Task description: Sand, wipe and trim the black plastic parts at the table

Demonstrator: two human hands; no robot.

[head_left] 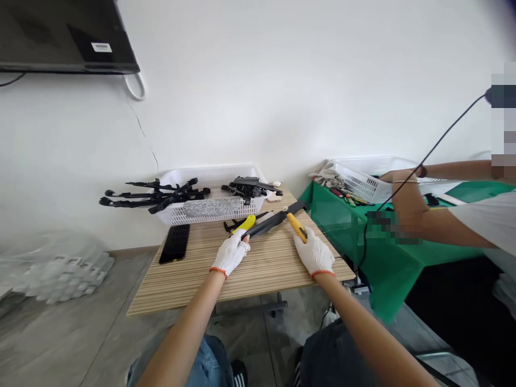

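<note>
My left hand, in a white knit glove with an orange cuff, is closed on the near end of a long black plastic part. The part slants away to the right over the wood-grain table. My right hand, gloved alike, grips a tool with a yellow-orange handle; its tip meets or nearly meets the part, and I cannot make out its kind. Just beyond my left hand lies a bright yellow handle-shaped object, partly hidden by the glove.
Behind the part stands a white plastic basket with black parts sticking out. A black phone lies at the table's left. To the right, a co-worker's arm reaches over a green-covered table with another white basket.
</note>
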